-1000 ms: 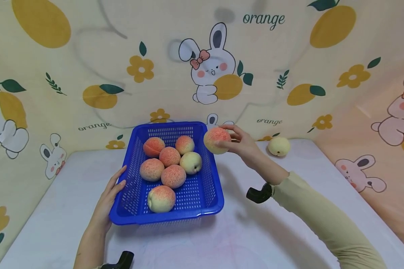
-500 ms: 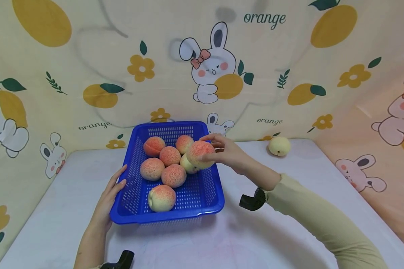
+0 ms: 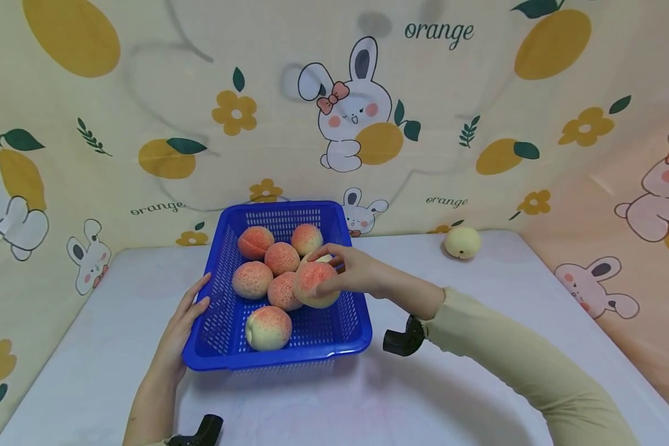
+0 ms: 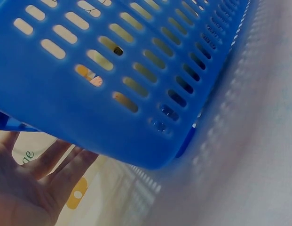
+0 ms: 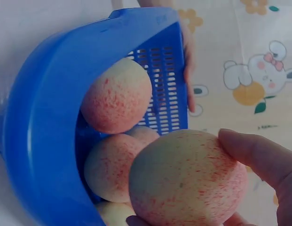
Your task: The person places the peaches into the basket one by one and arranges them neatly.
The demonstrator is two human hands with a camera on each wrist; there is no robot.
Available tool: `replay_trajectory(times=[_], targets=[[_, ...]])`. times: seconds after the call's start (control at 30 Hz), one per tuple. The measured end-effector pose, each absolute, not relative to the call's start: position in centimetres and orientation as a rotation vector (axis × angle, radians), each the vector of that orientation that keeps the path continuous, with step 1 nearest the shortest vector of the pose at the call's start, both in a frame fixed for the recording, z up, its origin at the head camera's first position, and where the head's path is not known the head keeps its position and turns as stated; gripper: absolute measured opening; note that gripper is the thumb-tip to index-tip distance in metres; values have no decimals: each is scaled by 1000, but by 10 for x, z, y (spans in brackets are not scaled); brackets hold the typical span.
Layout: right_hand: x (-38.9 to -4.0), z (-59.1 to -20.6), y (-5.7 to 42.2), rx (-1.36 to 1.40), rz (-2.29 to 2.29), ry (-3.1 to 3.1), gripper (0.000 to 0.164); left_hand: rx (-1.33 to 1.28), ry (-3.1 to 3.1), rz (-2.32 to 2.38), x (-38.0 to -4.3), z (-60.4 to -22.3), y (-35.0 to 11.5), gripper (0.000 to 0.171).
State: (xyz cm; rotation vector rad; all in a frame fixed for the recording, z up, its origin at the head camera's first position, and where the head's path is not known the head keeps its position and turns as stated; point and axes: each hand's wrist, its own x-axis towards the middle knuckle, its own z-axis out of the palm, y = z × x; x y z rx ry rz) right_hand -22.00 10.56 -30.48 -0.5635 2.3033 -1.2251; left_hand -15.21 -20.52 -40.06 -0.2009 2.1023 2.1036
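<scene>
My right hand (image 3: 357, 271) pinches a pink-and-cream peach (image 3: 314, 286) between thumb and fingers, inside the outline of the blue plastic basket (image 3: 348, 347). In the right wrist view this peach (image 5: 188, 179) fills the foreground, with the thumb across its side. Several more peaches (image 3: 269, 328) lie in the basket, and the held one partly covers a neighbouring peach (image 3: 284, 292). A pale yellow fruit (image 3: 319, 257) is mostly hidden behind the fingers. At the basket's left side, my left hand (image 3: 175, 331) rests extended fingers against the outer rim; its fingertips are hidden behind the rim in the left wrist view.
A pale yellow fruit (image 3: 462, 243) sits on the white table (image 3: 446, 396) at the back right. Behind the table hangs a printed cloth (image 3: 279, 56) with rabbits and oranges. Dark camera mounts (image 3: 404, 337) project from both wrists.
My right hand has carried the peach leftward and down, from beyond the basket's right rim to among the other peaches. The left hand and the basket have stayed in place.
</scene>
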Motion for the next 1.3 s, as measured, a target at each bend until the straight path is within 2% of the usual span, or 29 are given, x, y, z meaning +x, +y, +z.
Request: replay_trajectory(times=[0.77,1.03,1.3], targets=[[-210,-320,67,-453,-845,2230,45,-206,2073,2114,-153,-403,-207,55],[-207,-326,53,-438,-975,2109,51,-172,2054,2137,-153,-402,-207,55],[-213,-320,54,-472,-1074,2026,46,-188,2061,2134,-153,-403,-210,55]])
